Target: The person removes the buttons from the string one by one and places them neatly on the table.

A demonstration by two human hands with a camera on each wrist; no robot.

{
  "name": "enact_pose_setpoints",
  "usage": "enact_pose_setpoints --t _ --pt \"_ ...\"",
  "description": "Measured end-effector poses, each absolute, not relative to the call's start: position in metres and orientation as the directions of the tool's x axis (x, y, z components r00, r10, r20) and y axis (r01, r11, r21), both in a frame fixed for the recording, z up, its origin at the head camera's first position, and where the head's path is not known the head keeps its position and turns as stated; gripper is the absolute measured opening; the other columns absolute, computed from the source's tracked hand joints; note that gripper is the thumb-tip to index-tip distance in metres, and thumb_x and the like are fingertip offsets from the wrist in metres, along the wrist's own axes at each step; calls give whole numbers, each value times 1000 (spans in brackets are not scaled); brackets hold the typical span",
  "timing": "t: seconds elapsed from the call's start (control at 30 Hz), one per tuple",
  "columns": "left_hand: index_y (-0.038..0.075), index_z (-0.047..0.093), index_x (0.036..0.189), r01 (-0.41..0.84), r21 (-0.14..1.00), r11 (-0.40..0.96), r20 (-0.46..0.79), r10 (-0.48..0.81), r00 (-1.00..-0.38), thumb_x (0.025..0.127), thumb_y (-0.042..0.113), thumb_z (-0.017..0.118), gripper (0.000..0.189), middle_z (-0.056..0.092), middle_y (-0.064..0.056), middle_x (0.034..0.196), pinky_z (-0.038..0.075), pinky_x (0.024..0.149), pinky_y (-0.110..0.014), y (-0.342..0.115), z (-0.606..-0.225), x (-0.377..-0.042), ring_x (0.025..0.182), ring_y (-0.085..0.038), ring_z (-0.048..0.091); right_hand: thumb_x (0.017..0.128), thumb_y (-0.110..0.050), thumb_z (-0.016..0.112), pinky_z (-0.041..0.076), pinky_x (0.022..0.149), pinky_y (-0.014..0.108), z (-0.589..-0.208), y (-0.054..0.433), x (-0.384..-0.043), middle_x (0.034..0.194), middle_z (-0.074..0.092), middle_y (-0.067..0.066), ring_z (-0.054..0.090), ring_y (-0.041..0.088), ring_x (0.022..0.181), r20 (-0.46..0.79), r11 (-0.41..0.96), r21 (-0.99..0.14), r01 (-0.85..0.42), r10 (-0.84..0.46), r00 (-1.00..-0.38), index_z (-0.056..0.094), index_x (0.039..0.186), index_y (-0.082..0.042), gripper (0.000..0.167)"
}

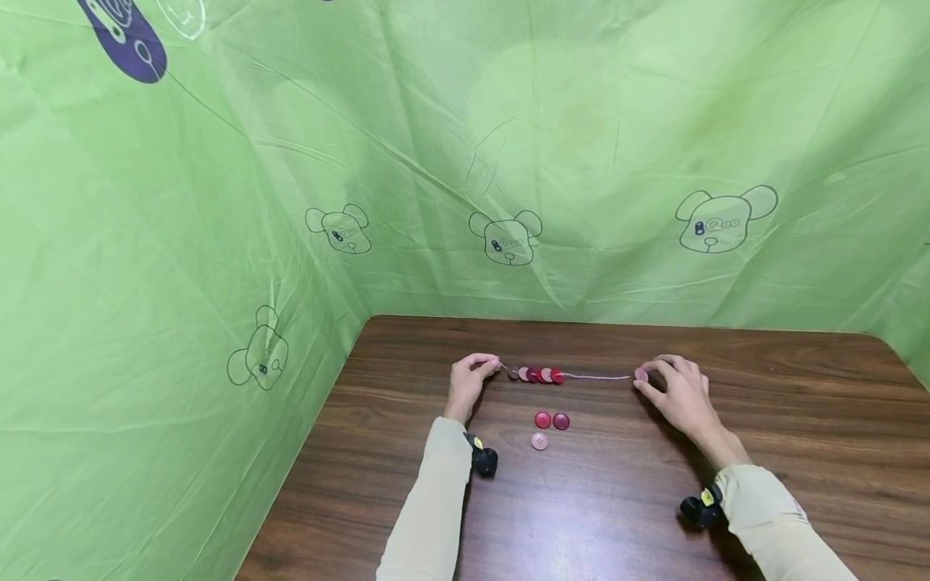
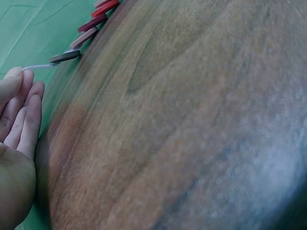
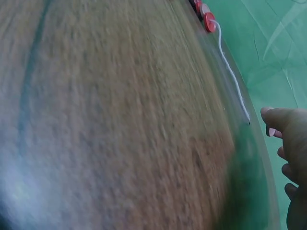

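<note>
My left hand (image 1: pixel 468 386) pinches one end of a pale string (image 1: pixel 596 377) between thumb and fingertips. Several buttons (image 1: pixel 546 375) in red, pink, maroon and dark brown are threaded on it in an overlapping row. Right of them the string runs on to a loose tip, seen in the right wrist view. Just beyond that tip my right hand (image 1: pixel 681 394) holds a pink button (image 1: pixel 641 374) between thumb and fingers. A small gap separates the string's tip from this button (image 3: pixel 272 132) in the right wrist view.
Three loose buttons lie nearer to me on the brown wooden table (image 1: pixel 596 500): a red button (image 1: pixel 542 420), a maroon button (image 1: pixel 562 421) and a pale pink button (image 1: pixel 539 441). Green printed cloth (image 1: pixel 581 161) hangs behind the table and along its left side.
</note>
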State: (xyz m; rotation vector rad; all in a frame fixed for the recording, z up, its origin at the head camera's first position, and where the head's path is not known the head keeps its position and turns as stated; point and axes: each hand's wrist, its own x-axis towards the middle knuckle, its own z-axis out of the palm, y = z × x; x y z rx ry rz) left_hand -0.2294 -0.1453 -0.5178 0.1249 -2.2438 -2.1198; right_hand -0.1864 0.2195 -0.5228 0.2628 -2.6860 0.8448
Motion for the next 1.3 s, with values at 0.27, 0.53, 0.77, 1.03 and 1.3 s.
enact_pose_setpoints --t 0.27,0.53,0.77,1.03,1.3 --pt "0 74 95 -27 998 59 -19 -130 -991 85 13 73 17 73 -17 92 56 78 -26 -146 -538 -240 80 -11 69 84 -27 73 29 84 59 -523 207 -184 122 53 19 40 45 115 387 802 -510 -311 -109 -916 65 104 -11 28" --pt "3 74 93 -25 997 75 -14 -135 -991 85 14 72 14 74 -8 86 56 75 -22 -146 -538 -239 78 -7 68 81 -24 76 30 84 56 -524 195 -182 119 55 18 42 43 113 426 788 -493 -369 -152 -892 66 101 -11 26" --pt "3 74 93 -34 996 82 -23 -136 -990 85 15 72 14 74 -7 86 56 76 -24 -146 -537 -238 79 -8 68 80 -23 77 31 84 56 -524 181 -176 117 57 16 44 41 112 457 768 -474 -430 -203 -866 66 96 -12 23" --pt "2 74 93 -25 996 80 -14 -136 -991 86 13 71 13 74 -8 87 56 76 -24 -146 -536 -236 78 -7 67 79 -25 78 32 80 50 -522 163 -171 116 58 13 46 36 113 472 756 -448 -477 -253 -844 68 97 -14 23" --pt "3 74 93 -27 998 65 -19 -128 -992 86 13 72 13 74 -8 87 56 77 -24 -146 -537 -238 78 -7 67 78 -25 78 33 84 51 -519 152 -167 116 59 12 46 34 112 481 740 -434 -514 -291 -827 68 97 -15 24"
